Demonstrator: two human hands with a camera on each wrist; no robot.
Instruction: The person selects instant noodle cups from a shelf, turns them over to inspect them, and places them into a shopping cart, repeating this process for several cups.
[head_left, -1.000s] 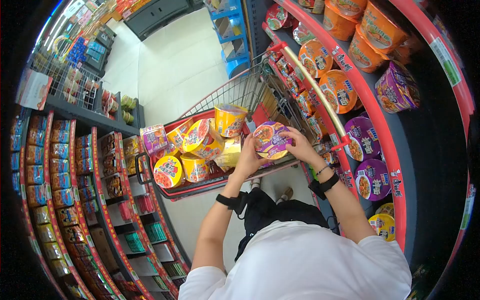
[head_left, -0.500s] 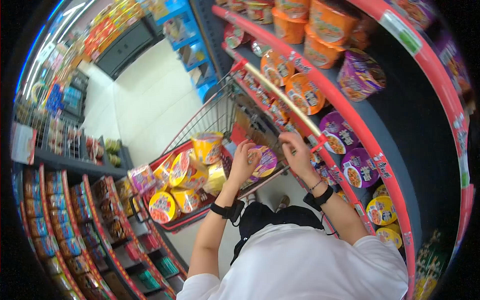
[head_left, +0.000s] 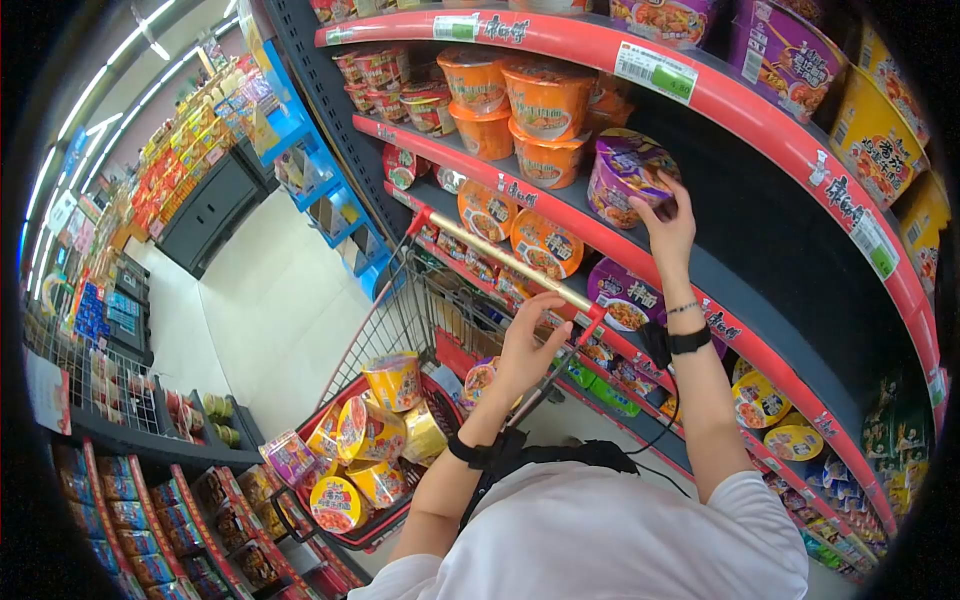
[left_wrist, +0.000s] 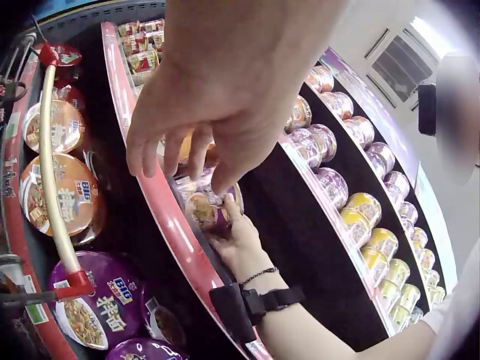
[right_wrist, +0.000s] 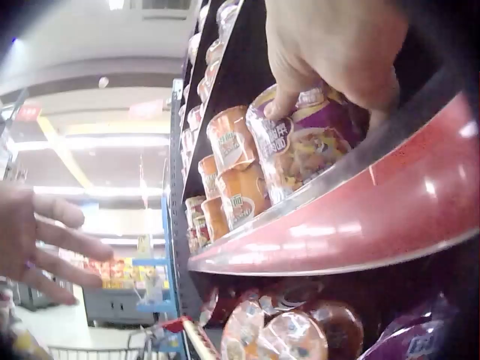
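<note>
On the middle shelf, my right hand grips a purple instant noodle cup from its right side, thumb and fingers spread around it. The right wrist view shows the fingers over the top of this noodle cup, which stands close to the shelf's red front edge. My left hand, holding nothing, hovers near the shopping cart's handle with fingers loosely spread. Partly hidden behind the left forearm, a purple noodle bowl lies in the cart, beside several yellow noodle cups.
Orange noodle cups stand stacked left of the gripped cup. The lower shelf holds purple noodle bowls and orange ones. Red shelf edges curve along the right. A blue rack stands at the aisle's end.
Both hands have let go of the purple noodle bowl, now in the cart. My right hand has reached up and right to the purple cup on the shelf; the view has turned toward the shelves.
</note>
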